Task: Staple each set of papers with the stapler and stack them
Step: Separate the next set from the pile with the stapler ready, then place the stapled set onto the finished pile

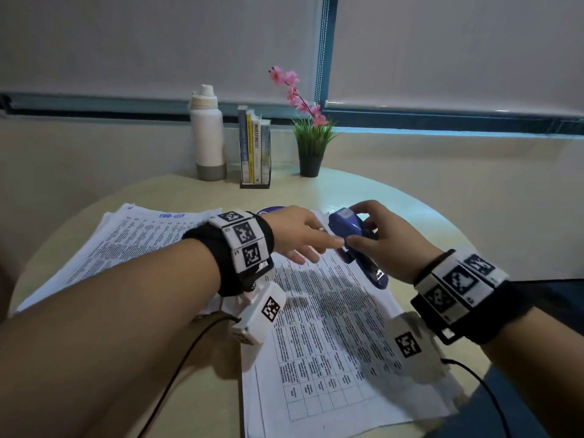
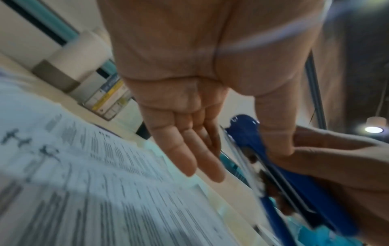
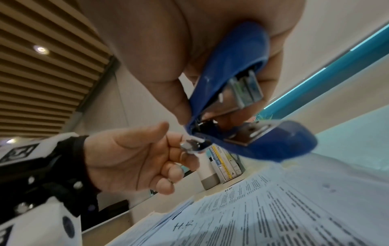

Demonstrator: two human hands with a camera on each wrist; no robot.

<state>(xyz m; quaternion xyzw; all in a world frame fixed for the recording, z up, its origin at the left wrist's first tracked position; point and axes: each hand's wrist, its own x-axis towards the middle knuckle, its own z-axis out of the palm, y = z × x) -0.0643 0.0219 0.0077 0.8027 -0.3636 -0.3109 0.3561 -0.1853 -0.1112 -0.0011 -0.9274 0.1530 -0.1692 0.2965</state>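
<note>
My right hand point(image 1: 363, 230) grips a blue stapler point(image 1: 347, 229) and holds it in the air above the table, tilted, with its jaws parted point(image 3: 263, 144). My left hand point(image 1: 313, 245) reaches across to it. Its fingers point(image 2: 189, 149) lie fairly straight and its thumb touches the stapler's point(image 2: 294, 183) side near the hinge. A printed set of papers point(image 1: 331, 343) lies on the table under both hands. A second pile of papers point(image 1: 132, 245) lies to the left, partly hidden by my left forearm.
At the back of the round table point(image 1: 410, 203) stand a white bottle point(image 1: 207, 137), several books in a holder point(image 1: 255, 150) and a potted plant point(image 1: 311, 143). A purple round object point(image 1: 271, 211) peeks out behind my left hand. Camera cables trail from both wrists.
</note>
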